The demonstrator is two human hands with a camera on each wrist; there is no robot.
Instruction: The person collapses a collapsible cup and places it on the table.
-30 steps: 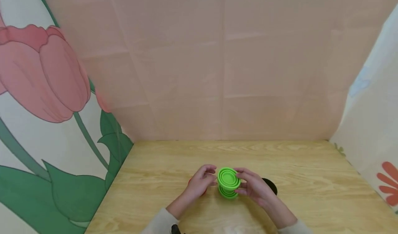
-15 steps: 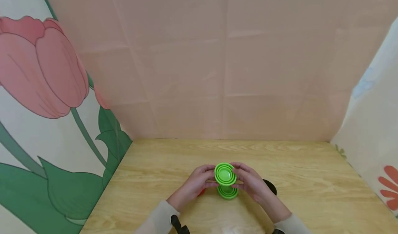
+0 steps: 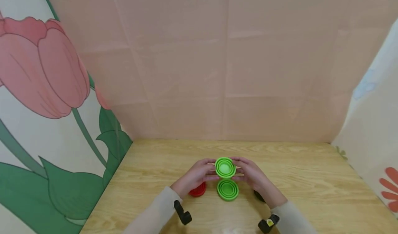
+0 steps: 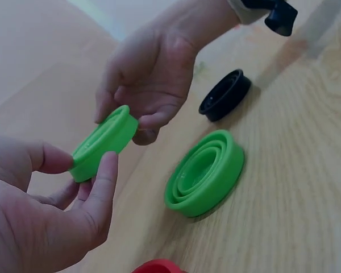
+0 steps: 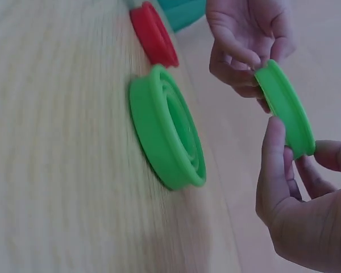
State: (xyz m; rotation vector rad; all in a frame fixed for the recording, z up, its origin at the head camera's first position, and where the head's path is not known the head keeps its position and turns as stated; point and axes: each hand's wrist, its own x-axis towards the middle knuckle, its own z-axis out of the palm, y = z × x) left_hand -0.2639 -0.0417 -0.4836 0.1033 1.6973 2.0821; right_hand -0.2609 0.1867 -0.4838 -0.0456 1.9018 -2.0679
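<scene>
Between both hands, raised off the table, is a green collapsible cup (image 3: 225, 167), folded flat with concentric rings showing. My left hand (image 3: 199, 173) pinches its left edge with thumb and fingers, plain in the left wrist view. On the opposite edge my right hand (image 3: 252, 174) grips the same cup; the right wrist view has its thumb and fingertips on the rim. A second green collapsible cup (image 4: 204, 173), also folded flat, lies on the table just below and nearer to me.
A red collapsible cup (image 3: 197, 189) lies on the wooden table (image 3: 161, 154), partly behind the left hand. A black one (image 4: 225, 95) lies to the right, mostly covered by the right forearm in the head view. A pinkish cloth (image 3: 180, 61) hangs behind the table.
My left hand has come in from beside the raised green cup and now grips it too. The cup has moved slightly up and away, its rings tipped more toward me.
</scene>
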